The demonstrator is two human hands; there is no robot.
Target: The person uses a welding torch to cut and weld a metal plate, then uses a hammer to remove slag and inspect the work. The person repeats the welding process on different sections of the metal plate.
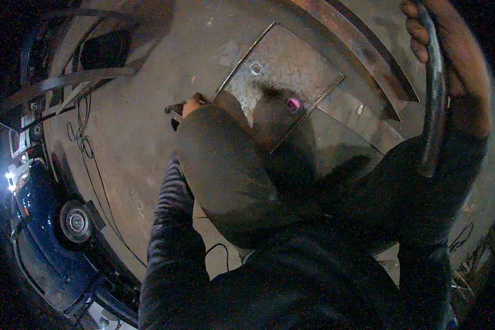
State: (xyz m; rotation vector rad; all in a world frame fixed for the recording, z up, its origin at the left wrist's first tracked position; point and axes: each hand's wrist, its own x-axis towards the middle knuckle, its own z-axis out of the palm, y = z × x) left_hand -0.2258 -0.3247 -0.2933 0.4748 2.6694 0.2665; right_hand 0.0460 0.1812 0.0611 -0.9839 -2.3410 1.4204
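My right hand (462, 66) is raised at the upper right, its fingers curled around a long, smooth, dark metal bar or tube (435, 93). The bar looks bowed in this view, and its lower end hangs beside my sleeve. Beyond my bent knee, my left hand (194, 103) shows only in part. A dark metal piece (174, 113) sticks out beside it; its kind is unclear and most of the fingers are hidden. Ahead on the floor lies a square steel plate (308, 60). A small pink, bright ring-like spot (295, 104) and a small square piece (256, 69) are on it.
Long rusty steel beams (363, 49) lie at the upper right, past the plate. A dark cable (91, 154) winds over the floor at left. A blue vehicle (44, 220) stands at the far left, below a metal frame (71, 82). Bright lights shine there; the scene is dim.
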